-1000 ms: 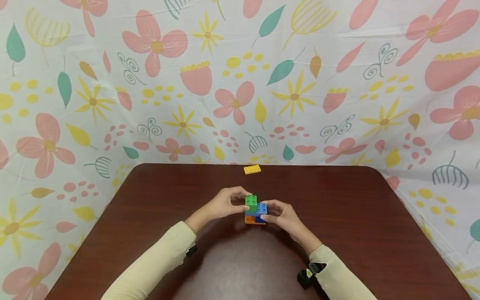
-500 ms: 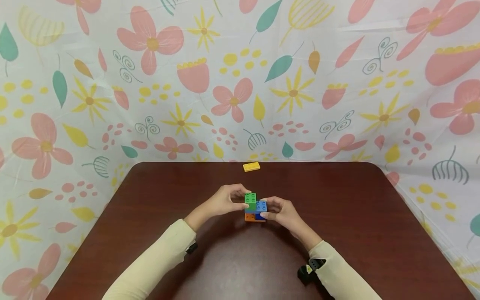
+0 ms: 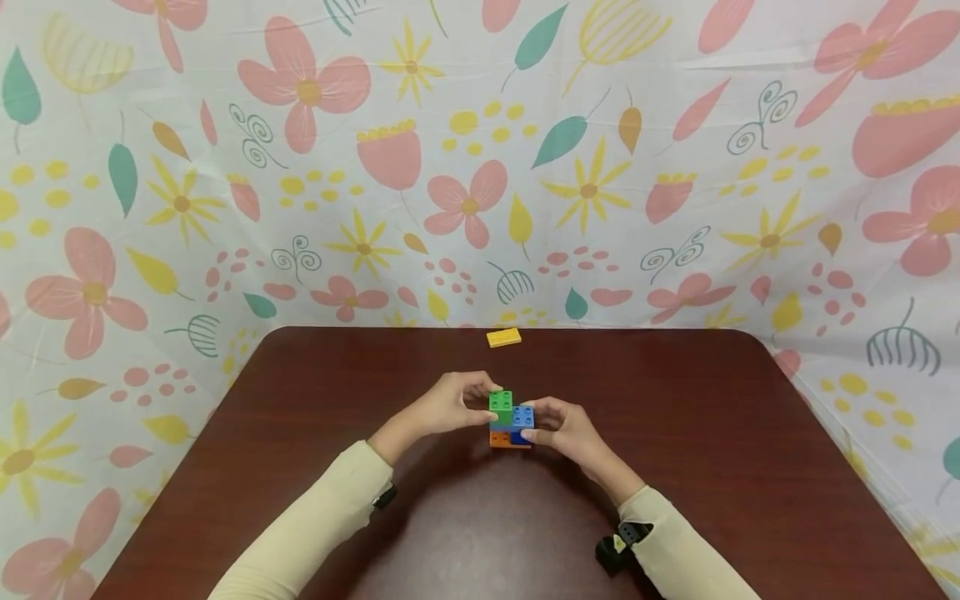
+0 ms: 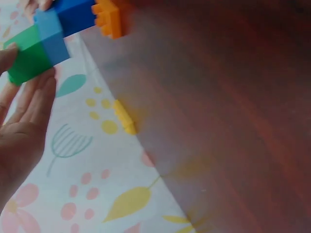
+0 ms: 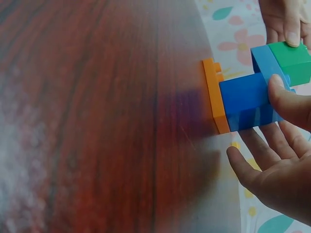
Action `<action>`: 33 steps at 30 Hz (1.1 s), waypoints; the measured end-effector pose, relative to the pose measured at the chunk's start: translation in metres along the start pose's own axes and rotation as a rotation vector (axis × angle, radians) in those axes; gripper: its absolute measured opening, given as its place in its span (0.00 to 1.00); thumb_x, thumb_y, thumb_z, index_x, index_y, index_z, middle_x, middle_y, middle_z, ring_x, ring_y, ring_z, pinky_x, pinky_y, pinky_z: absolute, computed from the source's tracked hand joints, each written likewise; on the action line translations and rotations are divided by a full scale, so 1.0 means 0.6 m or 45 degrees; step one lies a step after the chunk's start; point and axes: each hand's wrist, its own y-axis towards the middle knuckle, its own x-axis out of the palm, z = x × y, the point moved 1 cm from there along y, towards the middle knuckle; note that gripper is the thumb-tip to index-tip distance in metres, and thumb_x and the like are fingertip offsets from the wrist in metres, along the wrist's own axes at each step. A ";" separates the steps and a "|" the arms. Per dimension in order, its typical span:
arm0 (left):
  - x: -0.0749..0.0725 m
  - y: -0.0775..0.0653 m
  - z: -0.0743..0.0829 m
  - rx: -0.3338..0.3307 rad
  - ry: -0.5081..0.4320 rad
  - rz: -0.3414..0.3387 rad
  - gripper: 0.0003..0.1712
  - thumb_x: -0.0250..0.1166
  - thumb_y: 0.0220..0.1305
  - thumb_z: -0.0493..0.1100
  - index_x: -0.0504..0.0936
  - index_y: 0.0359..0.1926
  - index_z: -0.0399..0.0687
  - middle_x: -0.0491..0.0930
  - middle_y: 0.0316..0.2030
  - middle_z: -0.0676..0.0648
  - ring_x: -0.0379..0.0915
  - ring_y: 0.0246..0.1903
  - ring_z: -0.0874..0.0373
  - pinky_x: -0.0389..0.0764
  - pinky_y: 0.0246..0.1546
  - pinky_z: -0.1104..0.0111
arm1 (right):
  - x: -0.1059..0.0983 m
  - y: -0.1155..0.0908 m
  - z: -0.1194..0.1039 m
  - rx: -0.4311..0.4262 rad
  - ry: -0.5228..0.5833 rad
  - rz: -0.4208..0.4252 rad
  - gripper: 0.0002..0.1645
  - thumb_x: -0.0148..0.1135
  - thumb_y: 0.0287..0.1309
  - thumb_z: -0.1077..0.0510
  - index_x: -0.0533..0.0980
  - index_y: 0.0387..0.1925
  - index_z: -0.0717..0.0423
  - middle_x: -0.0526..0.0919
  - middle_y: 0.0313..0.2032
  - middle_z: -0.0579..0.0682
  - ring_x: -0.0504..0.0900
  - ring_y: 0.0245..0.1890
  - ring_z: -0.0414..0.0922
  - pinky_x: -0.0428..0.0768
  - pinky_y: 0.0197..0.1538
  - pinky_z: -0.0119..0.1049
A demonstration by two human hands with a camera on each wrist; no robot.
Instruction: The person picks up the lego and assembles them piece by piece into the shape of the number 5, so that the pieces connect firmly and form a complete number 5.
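A small tower of toy building bricks stands on the table in front of the person. Its base is a thin orange plate [image 5: 214,97], with a dark blue brick [image 5: 245,99] on the plate's right part. Across the top of that lies a flat light blue plate [image 4: 52,36], and a green brick [image 3: 501,407] sits on its left half. The left hand [image 3: 447,405] pinches the green brick between thumb and fingers. From the other side the right hand [image 3: 567,430] grips the dark blue brick, its thumb near the light blue plate's edge.
A yellow plate brick [image 3: 503,337] lies near the far edge of the dark wooden table [image 3: 675,417]. Behind the table hangs a flower-patterned cloth [image 3: 472,125]. Cameras are strapped at both wrists.
Both hands keep their hold on the bricks and the tower stays as it was. Only the head view shifts slightly up and down.
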 end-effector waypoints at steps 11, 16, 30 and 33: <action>0.006 -0.003 0.001 -0.026 -0.007 0.041 0.18 0.72 0.56 0.38 0.81 0.48 0.45 0.82 0.39 0.51 0.79 0.40 0.61 0.80 0.46 0.68 | 0.000 -0.002 -0.001 -0.012 0.010 -0.002 0.23 0.71 0.52 0.63 0.77 0.51 0.62 0.83 0.46 0.55 0.81 0.49 0.49 0.81 0.46 0.40; 0.019 -0.008 -0.011 -0.003 -0.075 0.099 0.20 0.71 0.56 0.38 0.80 0.51 0.45 0.83 0.41 0.50 0.80 0.41 0.60 0.79 0.47 0.67 | 0.000 -0.007 -0.004 0.009 -0.006 0.008 0.22 0.70 0.53 0.63 0.77 0.51 0.62 0.83 0.46 0.55 0.81 0.48 0.49 0.81 0.46 0.40; 0.028 -0.017 -0.018 -0.027 -0.204 0.177 0.19 0.69 0.59 0.39 0.80 0.53 0.48 0.82 0.45 0.49 0.78 0.47 0.57 0.79 0.50 0.62 | -0.001 -0.002 -0.001 0.028 0.015 0.014 0.23 0.72 0.52 0.62 0.78 0.51 0.60 0.83 0.45 0.54 0.81 0.47 0.48 0.82 0.45 0.40; 0.036 -0.022 -0.016 -0.059 -0.249 0.216 0.21 0.68 0.60 0.37 0.78 0.55 0.47 0.81 0.48 0.47 0.77 0.49 0.54 0.78 0.50 0.59 | -0.001 -0.001 -0.001 0.018 0.016 0.006 0.24 0.72 0.51 0.62 0.77 0.51 0.61 0.83 0.45 0.54 0.81 0.48 0.48 0.82 0.45 0.39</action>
